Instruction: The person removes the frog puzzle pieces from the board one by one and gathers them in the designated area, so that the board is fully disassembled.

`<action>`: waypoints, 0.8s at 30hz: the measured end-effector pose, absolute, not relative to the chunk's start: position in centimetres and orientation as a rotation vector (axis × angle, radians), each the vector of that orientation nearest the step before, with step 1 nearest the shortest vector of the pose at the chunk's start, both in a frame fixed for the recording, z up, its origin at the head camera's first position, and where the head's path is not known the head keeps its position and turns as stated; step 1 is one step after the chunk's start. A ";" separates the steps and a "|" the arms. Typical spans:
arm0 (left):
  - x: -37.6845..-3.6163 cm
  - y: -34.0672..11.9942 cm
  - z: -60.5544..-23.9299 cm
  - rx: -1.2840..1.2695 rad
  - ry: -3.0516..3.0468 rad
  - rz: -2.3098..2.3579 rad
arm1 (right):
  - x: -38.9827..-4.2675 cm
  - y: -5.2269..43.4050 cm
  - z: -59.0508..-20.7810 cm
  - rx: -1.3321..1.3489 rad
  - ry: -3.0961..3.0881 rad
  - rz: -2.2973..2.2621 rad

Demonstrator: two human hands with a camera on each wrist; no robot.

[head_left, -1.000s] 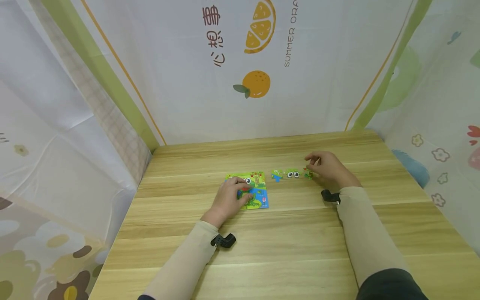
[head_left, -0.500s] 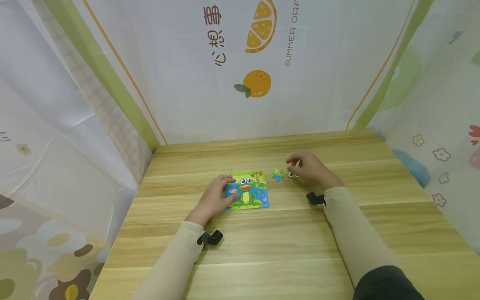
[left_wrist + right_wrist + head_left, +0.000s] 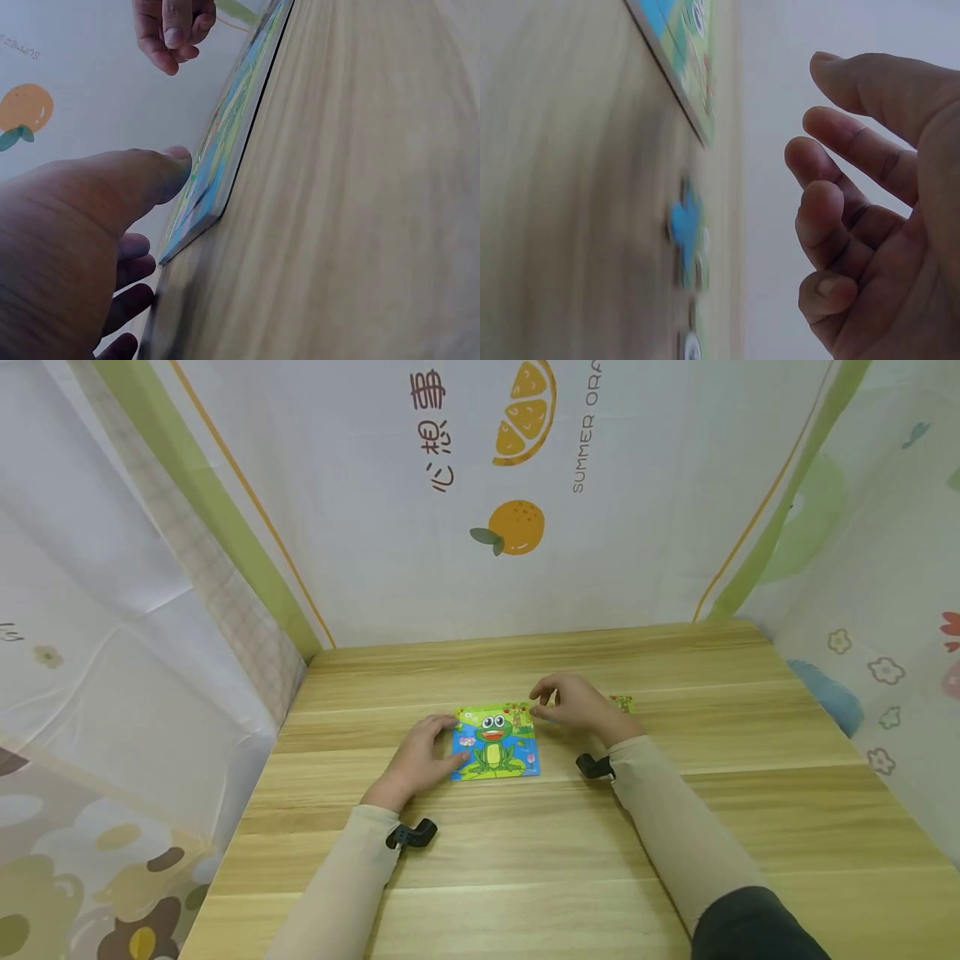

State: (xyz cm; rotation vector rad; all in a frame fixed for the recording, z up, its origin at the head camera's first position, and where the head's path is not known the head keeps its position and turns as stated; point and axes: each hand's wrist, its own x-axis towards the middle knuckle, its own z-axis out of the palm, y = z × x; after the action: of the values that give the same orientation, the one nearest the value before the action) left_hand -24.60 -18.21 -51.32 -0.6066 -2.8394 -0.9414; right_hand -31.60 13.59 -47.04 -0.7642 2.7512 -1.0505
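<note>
A square frog puzzle board (image 3: 496,741) lies flat near the middle of the wooden bench (image 3: 525,860), a little toward the far edge. The person's left hand (image 3: 417,762) rests at the board's left edge; in the left wrist view the thumb (image 3: 161,169) reaches to that edge and touches it, while the other fingers (image 3: 127,274) lie loosely bent beside the board and grip nothing.

The right hand (image 3: 573,703) hovers over the bench just beside the board's far right corner. In the right wrist view its fingers (image 3: 840,187) are loosely curled and spread apart, clear of the bench, with nothing between them. Below them on the bench lie loose puzzle pieces (image 3: 686,232), one blue and blurred, close to the board's corner; in the head view most of them are hidden under the hand. One further small green piece (image 3: 622,702) shows to the right of the right hand, apart from the board.

Both arms wear beige sleeves (image 3: 667,827), and a small black camera mount (image 3: 410,835) sits at the left wrist, another (image 3: 594,767) at the right. A printed cloth (image 3: 517,485) with oranges and lettering hangs behind the bench's far edge, and patterned cloth stands along its left and right sides too.
</note>
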 end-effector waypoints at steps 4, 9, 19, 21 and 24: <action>-24.5 -18.3 -51.2 -0.605 -2.833 -0.969 | -31.4 12.1 -47.3 -0.806 2.733 -1.039; -24.6 -18.3 -51.4 -0.594 -2.840 -0.968 | -31.1 10.5 -47.8 -0.849 2.709 -1.038; -24.7 -18.4 -51.8 -0.601 -2.838 -0.929 | -30.6 7.8 -48.1 -0.894 2.661 -0.989; -24.8 -18.4 -51.8 -0.603 -2.833 -0.929 | -30.5 7.5 -48.1 -0.917 2.657 -0.969; -24.8 -18.5 -51.8 -0.607 -2.837 -0.926 | -30.3 6.9 -48.3 -0.939 2.655 -0.947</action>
State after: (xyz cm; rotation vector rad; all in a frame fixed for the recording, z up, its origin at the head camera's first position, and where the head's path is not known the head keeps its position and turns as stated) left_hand -24.77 -18.48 -51.84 -0.6068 -2.8374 -0.9259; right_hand -30.27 6.88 -48.32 -0.9388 2.6546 -0.9472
